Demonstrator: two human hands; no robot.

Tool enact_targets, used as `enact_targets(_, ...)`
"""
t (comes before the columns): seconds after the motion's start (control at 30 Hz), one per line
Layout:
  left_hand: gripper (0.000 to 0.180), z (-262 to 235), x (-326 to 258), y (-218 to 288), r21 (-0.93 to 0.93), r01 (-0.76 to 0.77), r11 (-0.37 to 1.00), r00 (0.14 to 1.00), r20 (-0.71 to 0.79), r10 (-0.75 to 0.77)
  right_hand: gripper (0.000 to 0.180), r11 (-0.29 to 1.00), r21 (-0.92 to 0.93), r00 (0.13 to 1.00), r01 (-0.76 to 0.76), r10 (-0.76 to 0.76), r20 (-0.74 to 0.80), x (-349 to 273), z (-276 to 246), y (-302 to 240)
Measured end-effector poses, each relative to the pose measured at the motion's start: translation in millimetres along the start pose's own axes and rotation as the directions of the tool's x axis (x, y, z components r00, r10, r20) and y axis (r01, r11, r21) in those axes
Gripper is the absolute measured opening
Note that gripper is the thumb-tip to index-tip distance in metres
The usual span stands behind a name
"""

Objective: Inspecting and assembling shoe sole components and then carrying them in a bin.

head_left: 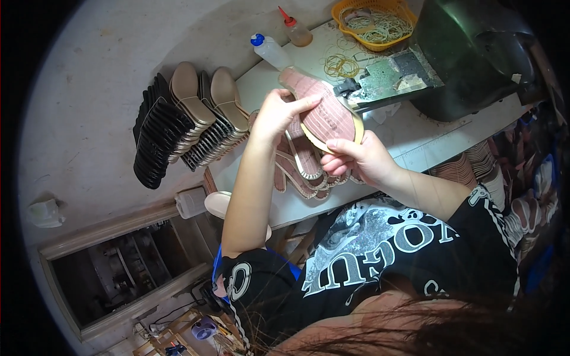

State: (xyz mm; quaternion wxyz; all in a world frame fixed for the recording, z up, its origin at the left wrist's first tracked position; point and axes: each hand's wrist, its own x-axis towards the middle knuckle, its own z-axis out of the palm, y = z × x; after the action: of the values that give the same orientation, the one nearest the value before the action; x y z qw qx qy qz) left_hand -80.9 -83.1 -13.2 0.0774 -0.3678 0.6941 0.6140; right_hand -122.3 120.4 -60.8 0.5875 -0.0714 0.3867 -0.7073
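Sole: the pink ribbed shoe sole (325, 110) is lifted above the tabletop (415, 139), tread facing you.
Left hand: your left hand (279, 113) presses fingers on its upper edge — closed on it.
Right hand: your right hand (356, 159) grips its lower rim.
Below: more pink soles (300, 169) lie piled — black soles (155, 139) stand stacked left.

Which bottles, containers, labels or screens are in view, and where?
Squeeze bottle: table's far edge, clear, blue cap.
Glue bottle: right of it, amber, red nozzle.
Basket: far right of the table, yellow mesh, holding rubber bands.
Tub: near left table corner, pale, boxy.
No screens or readable labels.
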Motion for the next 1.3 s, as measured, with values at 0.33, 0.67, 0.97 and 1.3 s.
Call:
enact_targets(0.33, 0.054, -42, 58, 29, 0.325, -0.355, 0.876, 0.866, 0.466, 0.178, 0.032, 0.998, 0.064, 1.0, 0.019, -0.018, -0.007, 24, 6, -7)
enact_targets(0.67, 0.035, -52, 32, 32, 0.48, -0.391, 0.785, 0.892, 0.407, 0.196, 0.039, 0.998, 0.057, 0.997, -0.021, 0.026, -0.079, 23, 14, -21)
enact_targets(0.97, 0.035, -39, -12, 23, 0.545, -0.179, 0.819, 0.967, 0.253, 0.043, 0.041, 0.998, -0.02, 0.995, -0.066, 0.064, -0.075, 22, 4, -32)
enact_targets(1.3, 0.048, 18, -53, -3, 0.318, -0.025, 0.948, 0.998, 0.061, 0.005, 0.031, 0.976, -0.215, 0.998, -0.034, 0.023, -0.055, 15, -15, -37)
